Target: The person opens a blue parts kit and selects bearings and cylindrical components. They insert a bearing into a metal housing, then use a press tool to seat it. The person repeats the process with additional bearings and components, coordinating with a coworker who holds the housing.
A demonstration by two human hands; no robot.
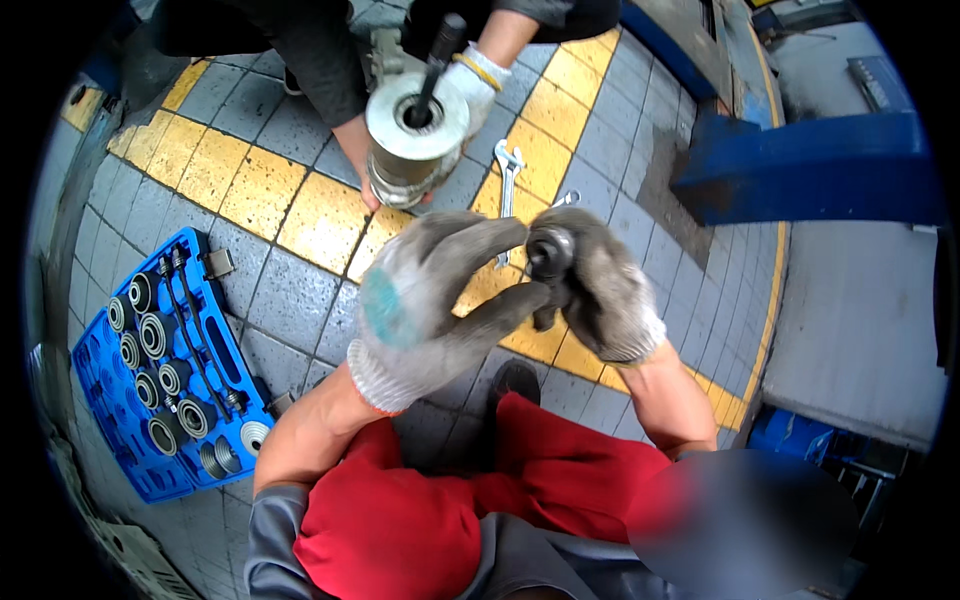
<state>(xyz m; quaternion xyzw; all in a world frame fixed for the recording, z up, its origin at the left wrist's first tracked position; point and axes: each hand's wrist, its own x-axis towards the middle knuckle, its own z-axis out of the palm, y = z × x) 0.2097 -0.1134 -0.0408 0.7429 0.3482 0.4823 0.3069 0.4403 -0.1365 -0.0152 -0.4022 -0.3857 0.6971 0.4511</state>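
Observation:
In front of me, my right hand (603,285), in a dirty grey work glove, is closed around a small dark metal piece with a round, hollow end (548,254). The rest of that piece is hidden by my fingers. My left hand (430,290), gloved too and slightly blurred, comes in from the left. Its forefinger and thumb are spread, their tips beside the round end; whether they touch it I cannot tell. Just beyond my hands an adjustable wrench (508,185) lies on the floor. The end of another wrench (569,198) shows by my right hand.
Opposite me a co-worker's hands steady a metal hub (417,122) with a dark threaded rod (440,60) standing in it. At left lies an open blue tool case (226,330) with several round cups and long rods. A blue steel beam (810,170) juts in at right.

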